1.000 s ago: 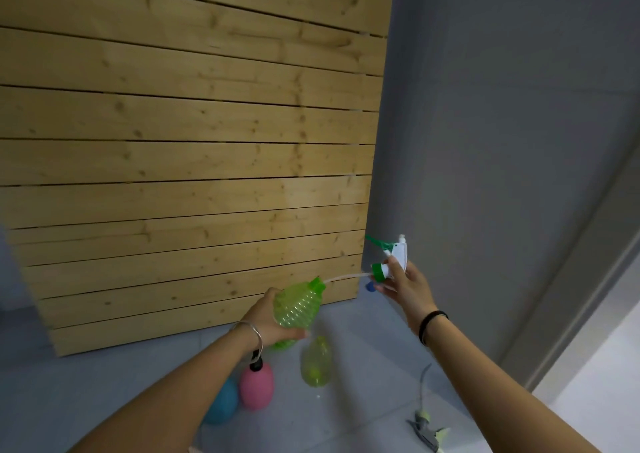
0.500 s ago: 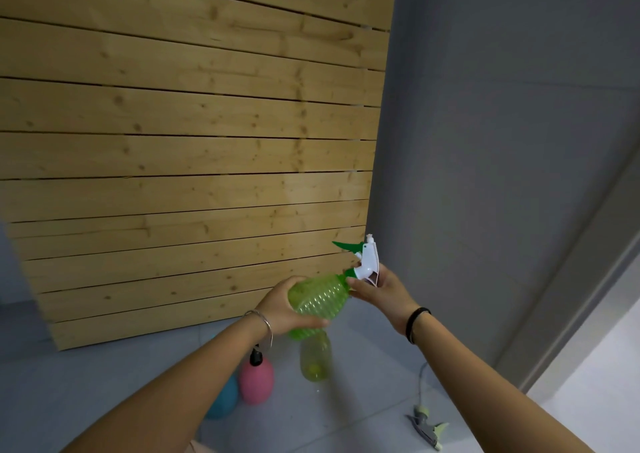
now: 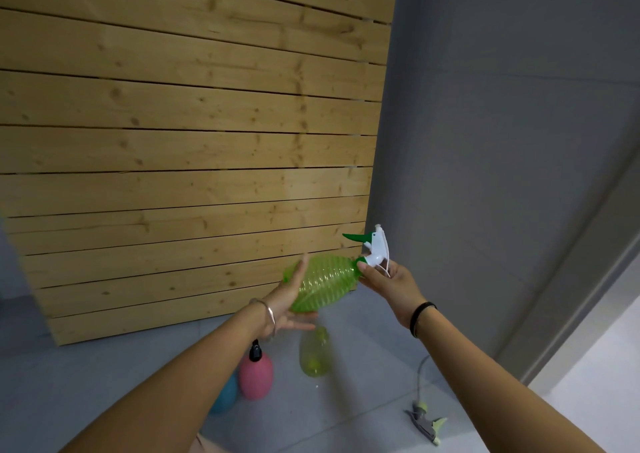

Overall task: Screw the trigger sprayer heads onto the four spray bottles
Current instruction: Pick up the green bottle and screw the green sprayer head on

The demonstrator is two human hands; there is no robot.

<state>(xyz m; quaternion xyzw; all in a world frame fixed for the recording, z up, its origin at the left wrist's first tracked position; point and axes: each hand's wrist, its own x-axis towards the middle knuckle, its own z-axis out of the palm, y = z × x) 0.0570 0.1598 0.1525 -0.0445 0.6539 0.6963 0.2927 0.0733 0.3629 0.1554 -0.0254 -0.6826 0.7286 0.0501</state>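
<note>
I hold a green ribbed spray bottle [image 3: 322, 281] lying sideways in the air. My left hand [image 3: 289, 300] cups its base end with the fingers spread along it. My right hand [image 3: 389, 281] grips the collar of the white-and-green trigger sprayer head [image 3: 375, 250], which sits on the bottle's neck. On the floor below stand a pink bottle [image 3: 256, 374] with a black cap, a yellow-green bottle [image 3: 314, 355] with an open neck, and a blue bottle [image 3: 225, 397] half hidden behind my left arm. A loose grey sprayer head [image 3: 425, 425] with its tube lies on the floor at the right.
A slatted wooden panel [image 3: 187, 147] leans against the wall right behind the bottles. A grey wall [image 3: 502, 140] rises at the right, with a door frame [image 3: 571, 279] beyond it. The floor is grey tile.
The sprayer head, held apart from the bottle with its tube showing, has gone into the neck and now sits on it. My left hand has shifted toward the bottle's base.
</note>
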